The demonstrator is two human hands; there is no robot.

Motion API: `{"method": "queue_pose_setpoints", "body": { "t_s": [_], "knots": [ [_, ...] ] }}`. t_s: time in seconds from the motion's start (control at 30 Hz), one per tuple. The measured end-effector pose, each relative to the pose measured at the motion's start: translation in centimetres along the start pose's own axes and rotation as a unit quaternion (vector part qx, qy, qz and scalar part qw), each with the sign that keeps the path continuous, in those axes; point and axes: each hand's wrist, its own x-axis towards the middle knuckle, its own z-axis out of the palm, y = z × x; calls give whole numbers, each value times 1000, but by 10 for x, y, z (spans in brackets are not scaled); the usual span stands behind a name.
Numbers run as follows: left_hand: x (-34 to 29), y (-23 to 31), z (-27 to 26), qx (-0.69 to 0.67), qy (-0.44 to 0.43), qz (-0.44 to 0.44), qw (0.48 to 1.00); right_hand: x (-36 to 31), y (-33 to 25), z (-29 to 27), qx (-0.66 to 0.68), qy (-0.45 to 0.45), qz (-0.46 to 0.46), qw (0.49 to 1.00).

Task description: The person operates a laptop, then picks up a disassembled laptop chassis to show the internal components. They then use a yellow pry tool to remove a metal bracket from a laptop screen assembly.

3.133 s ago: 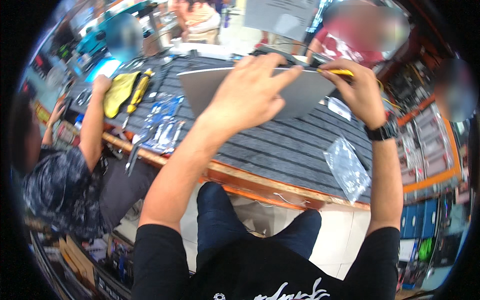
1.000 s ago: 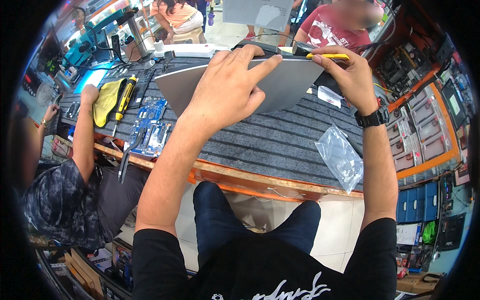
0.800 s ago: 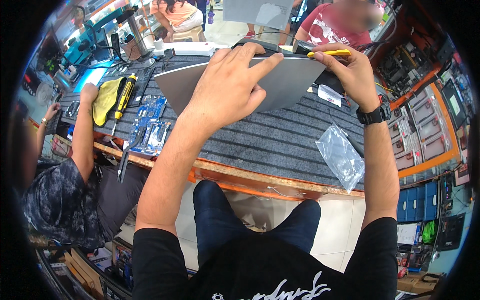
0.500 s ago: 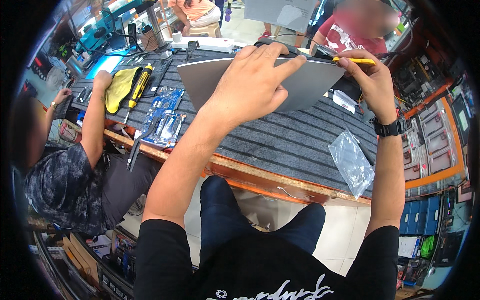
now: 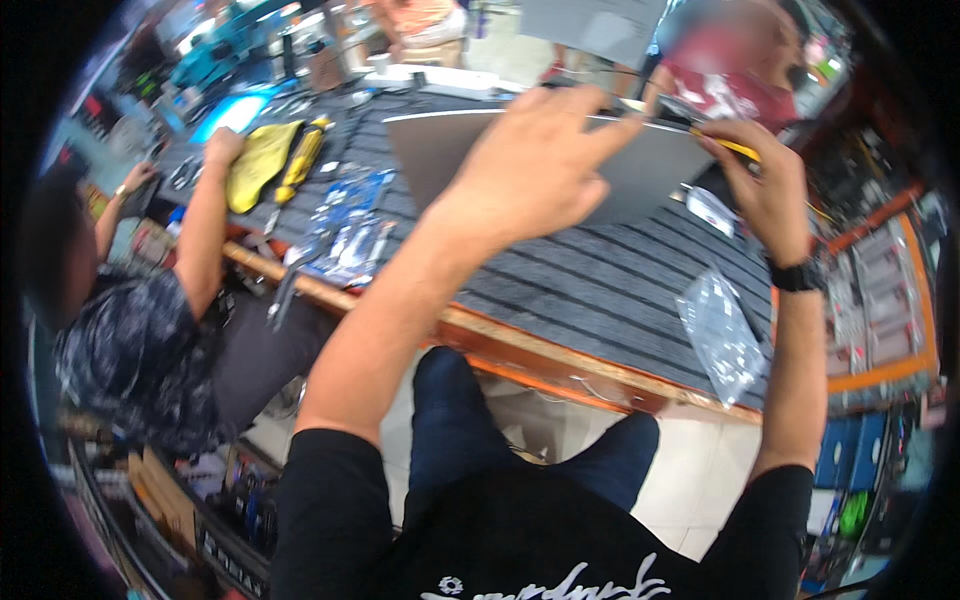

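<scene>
Pinched between the thumb and fingers of the right hand [image 5: 765, 180] is a thin yellow-handled tool [image 5: 728, 146], its tip aimed toward ten o'clock at the far right edge of a grey laptop [image 5: 640, 175]. Only the head view is given. In it the left hand [image 5: 530, 170] lies spread, palm down, on the laptop's closed lid, fingers pointing toward two o'clock; it presses flat and closes on nothing. The laptop rests on a dark ribbed mat [image 5: 600, 290] covering the wooden-edged bench, its long axis running roughly from nine to three o'clock, so the tool meets it at the right end, just beside the left fingertips. The right hand is nearer that edge. At four o'clock from the laptop lies a clear plastic bag [image 5: 720, 335]. At nine o'clock a yellow cloth [image 5: 258, 160] and a yellow screwdriver [image 5: 303, 160] lie near another person's forearm [image 5: 205, 235].
</scene>
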Motion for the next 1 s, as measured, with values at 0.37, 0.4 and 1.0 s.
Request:
{"method": "queue_pose_setpoints", "body": {
  "t_s": [0.37,0.4,1.0],
  "knots": [
    [-2,6,16,36,68,8,997,-22,61,0,57,-74,86,992],
    [-3,6,18,44,83,10,996,-21,56,2,44,-63,83,994],
    [-4,7,23,29,71,2,997,-29,98,1,85,-96,101,987]
  ]
}}
